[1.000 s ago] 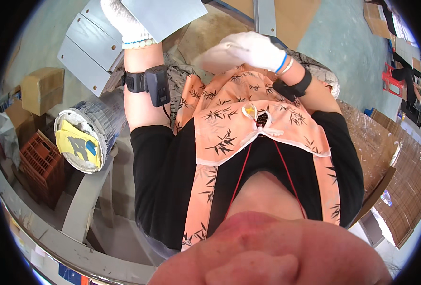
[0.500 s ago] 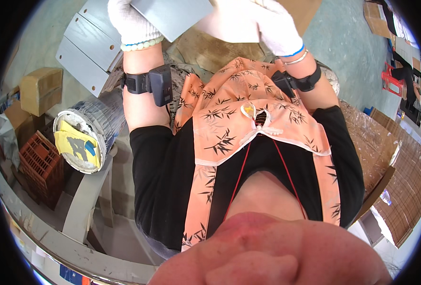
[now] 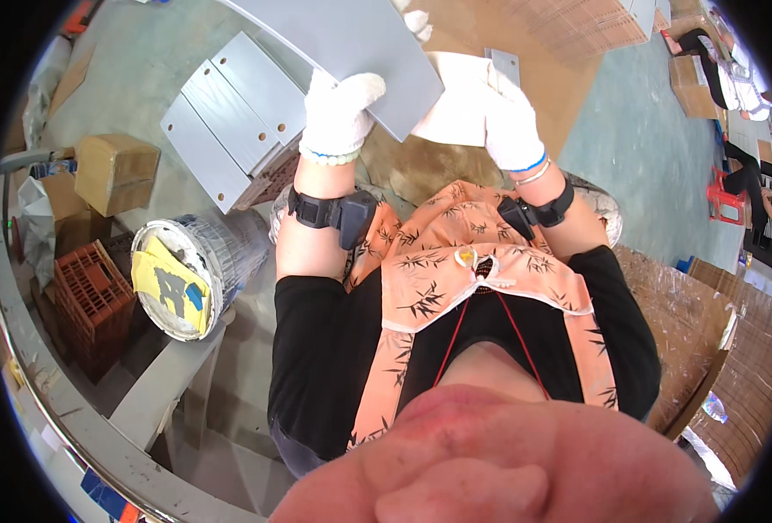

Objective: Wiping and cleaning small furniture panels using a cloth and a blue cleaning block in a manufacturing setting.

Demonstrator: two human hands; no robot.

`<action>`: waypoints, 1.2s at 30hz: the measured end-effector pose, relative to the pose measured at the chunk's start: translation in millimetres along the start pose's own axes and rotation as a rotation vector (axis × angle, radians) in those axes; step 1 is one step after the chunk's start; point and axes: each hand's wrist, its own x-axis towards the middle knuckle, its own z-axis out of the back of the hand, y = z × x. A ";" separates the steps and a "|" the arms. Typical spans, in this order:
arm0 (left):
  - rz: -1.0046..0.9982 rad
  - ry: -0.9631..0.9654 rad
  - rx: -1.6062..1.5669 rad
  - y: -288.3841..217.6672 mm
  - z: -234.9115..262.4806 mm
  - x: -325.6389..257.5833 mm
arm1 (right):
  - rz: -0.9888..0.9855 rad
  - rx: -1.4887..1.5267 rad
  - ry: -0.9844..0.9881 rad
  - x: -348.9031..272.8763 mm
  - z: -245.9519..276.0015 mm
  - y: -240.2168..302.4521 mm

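Observation:
My left hand [image 3: 341, 113], in a white knit glove, grips the near edge of a smooth grey board [image 3: 360, 52], with the thumb over its top face. The board slants from the upper left toward the middle, and its far end runs out of the picture. My right hand [image 3: 512, 126], gloved the same way, is closed on a pale white sheet or cloth [image 3: 456, 100]; its exact kind I cannot tell. That white piece lies beside the board's right corner, close to it. The right fingertips are partly lost in the white glare.
Grey boards with round holes [image 3: 233, 113] are stacked left of my arm. Nearby stand a bucket [image 3: 181, 275] with a yellow piece on it, a cardboard box [image 3: 118, 173] and a reddish-brown crate [image 3: 94, 296]. Brown cardboard [image 3: 569, 65] lies ahead. Other people sit at far right.
The view has shifted, so more of the floor ahead shows. Both hands appear lower, the left also further right. More of the grey board is visible, still in my left hand.

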 end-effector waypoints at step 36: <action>0.109 -0.128 1.038 21.2 3.9 -3.6 | 0.293 -0.043 0.101 -5.4 31.8 32.9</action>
